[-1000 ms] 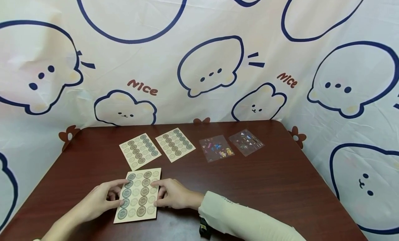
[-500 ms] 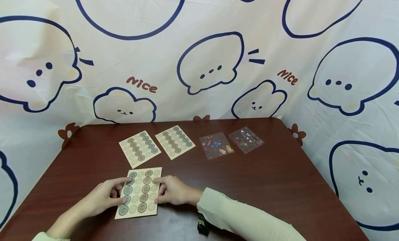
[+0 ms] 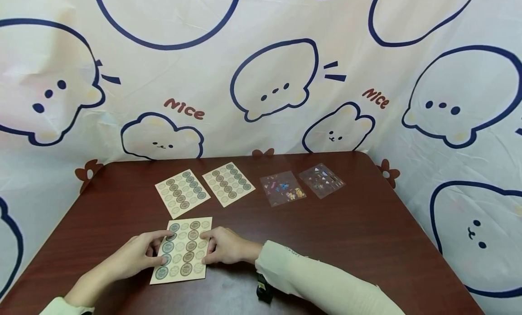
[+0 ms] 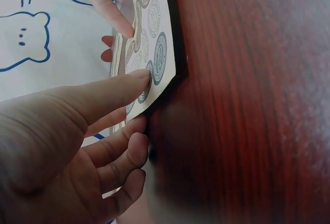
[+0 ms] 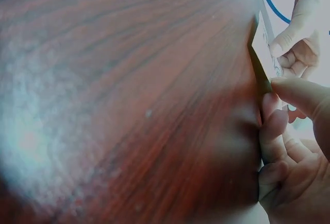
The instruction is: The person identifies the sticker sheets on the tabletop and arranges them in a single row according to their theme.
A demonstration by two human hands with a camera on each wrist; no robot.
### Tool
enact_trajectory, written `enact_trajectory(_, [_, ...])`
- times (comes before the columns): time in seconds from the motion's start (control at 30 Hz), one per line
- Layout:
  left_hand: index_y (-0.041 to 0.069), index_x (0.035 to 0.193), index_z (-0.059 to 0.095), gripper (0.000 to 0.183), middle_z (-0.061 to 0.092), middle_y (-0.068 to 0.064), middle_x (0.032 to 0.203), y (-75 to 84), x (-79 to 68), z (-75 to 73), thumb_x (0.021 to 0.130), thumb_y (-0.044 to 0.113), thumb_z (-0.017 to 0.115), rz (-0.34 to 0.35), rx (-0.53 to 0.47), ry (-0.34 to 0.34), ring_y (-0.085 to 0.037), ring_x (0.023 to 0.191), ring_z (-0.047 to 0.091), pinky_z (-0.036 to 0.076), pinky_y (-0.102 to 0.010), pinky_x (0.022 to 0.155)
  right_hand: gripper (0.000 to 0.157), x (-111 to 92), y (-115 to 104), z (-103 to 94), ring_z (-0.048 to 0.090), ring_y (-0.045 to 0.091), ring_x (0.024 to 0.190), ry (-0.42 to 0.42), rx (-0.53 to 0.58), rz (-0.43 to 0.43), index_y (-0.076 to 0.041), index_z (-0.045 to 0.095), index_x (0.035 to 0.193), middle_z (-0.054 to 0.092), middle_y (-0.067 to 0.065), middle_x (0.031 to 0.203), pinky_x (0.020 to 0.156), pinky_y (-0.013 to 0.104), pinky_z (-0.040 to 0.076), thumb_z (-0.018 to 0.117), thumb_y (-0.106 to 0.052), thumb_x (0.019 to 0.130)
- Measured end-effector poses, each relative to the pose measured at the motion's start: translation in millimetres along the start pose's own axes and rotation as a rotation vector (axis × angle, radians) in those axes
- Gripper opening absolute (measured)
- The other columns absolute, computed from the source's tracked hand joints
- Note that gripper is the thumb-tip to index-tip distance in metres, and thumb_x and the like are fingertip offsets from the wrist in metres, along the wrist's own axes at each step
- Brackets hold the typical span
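Note:
A cream sheet (image 3: 179, 251) of round label stickers, in columns of grey-green, brown and pale circles, is at the left front of the table. My left hand (image 3: 136, 255) holds its left edge, and my right hand (image 3: 229, 248) pinches the right edge. In the left wrist view the left thumb (image 4: 118, 87) presses on the printed face of the sticker sheet (image 4: 162, 23), with other fingers curled at its underside. The right wrist view shows the right thumb (image 5: 299, 92) on the sheet's near corner and curled fingers below it. The sheet's edge stands close over the dark tabletop.
Behind it lie two similar sticker sheets (image 3: 182, 195) (image 3: 229, 184). Farther right are a clear sheet with colourful stickers (image 3: 283, 189) and another clear sheet with small pale shapes (image 3: 322, 181). A cloth backdrop (image 3: 228, 138) with cartoon outlines borders the brown table (image 3: 326, 242).
The head view has tilted slightly, so everything sits a little higher in the picture. Both hands keep the same hold on the sticker sheet, which has hardly moved.

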State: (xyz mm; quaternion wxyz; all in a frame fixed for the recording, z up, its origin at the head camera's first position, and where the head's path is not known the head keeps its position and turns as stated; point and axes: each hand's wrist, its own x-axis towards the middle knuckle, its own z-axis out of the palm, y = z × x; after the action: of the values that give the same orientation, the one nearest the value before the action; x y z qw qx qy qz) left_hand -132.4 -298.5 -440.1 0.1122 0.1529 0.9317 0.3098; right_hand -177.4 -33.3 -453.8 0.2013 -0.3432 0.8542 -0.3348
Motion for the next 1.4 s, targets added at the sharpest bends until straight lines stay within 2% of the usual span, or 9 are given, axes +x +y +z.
enact_trajectory(0.17, [-0.001,0.135,0.058,0.062,0.056,0.006,0.077,1.1,0.0,0.1,0.082,0.017,0.083,0.007,0.029,0.007,0.0,0.053,0.044,0.039,-0.021,0.05,0.067,0.2,-2.6,-1.5,0.053,-0.009,0.056,-0.003,-0.019,0.003,-0.001,0.055,0.142,0.073,-0.007,0.071,0.069,0.007,0.044,0.082,-0.013,0.083])
enact_trajectory(0.57, [0.002,0.137,0.057,0.068,0.055,0.004,0.077,-0.2,-1.4,1.7,0.079,0.023,0.086,-0.044,0.048,-0.017,-0.002,0.053,0.045,0.038,-0.022,0.05,0.066,1.7,-2.1,-0.3,0.052,-0.008,0.053,-0.02,-0.002,-0.001,0.0,0.055,0.141,0.068,-0.011,0.063,0.073,0.007,0.043,0.081,-0.011,0.081])
enact_trajectory(0.83, [0.003,0.136,0.057,0.071,0.054,0.005,0.077,0.2,0.5,1.6,0.075,0.025,0.088,-0.032,0.072,-0.009,-0.001,0.055,0.045,0.038,-0.021,0.051,0.07,1.0,-1.4,1.0,0.049,-0.008,0.051,0.004,-0.021,0.018,-0.004,0.057,0.142,0.061,-0.015,0.059,0.062,0.009,0.043,0.086,-0.017,0.079])
enact_trajectory(1.17, [0.006,0.135,0.058,0.072,0.052,0.003,0.078,2.0,0.9,3.4,0.074,0.026,0.09,-0.038,0.079,0.011,-0.002,0.055,0.042,0.036,-0.021,0.051,0.07,-1.7,-2.6,1.3,0.049,-0.007,0.049,0.02,-0.044,0.03,-0.006,0.058,0.141,0.059,-0.016,0.057,0.061,0.01,0.043,0.086,-0.016,0.078])
enact_trajectory(1.4, [0.006,0.135,0.058,0.071,0.051,0.002,0.08,1.8,-1.1,3.0,0.074,0.025,0.09,-0.068,0.058,-0.001,-0.003,0.056,0.042,0.036,-0.022,0.052,0.069,-1.1,-2.4,4.9,0.051,-0.006,0.05,0.033,-0.049,0.043,-0.009,0.06,0.14,0.059,-0.016,0.058,0.06,0.011,0.043,0.088,-0.016,0.077])
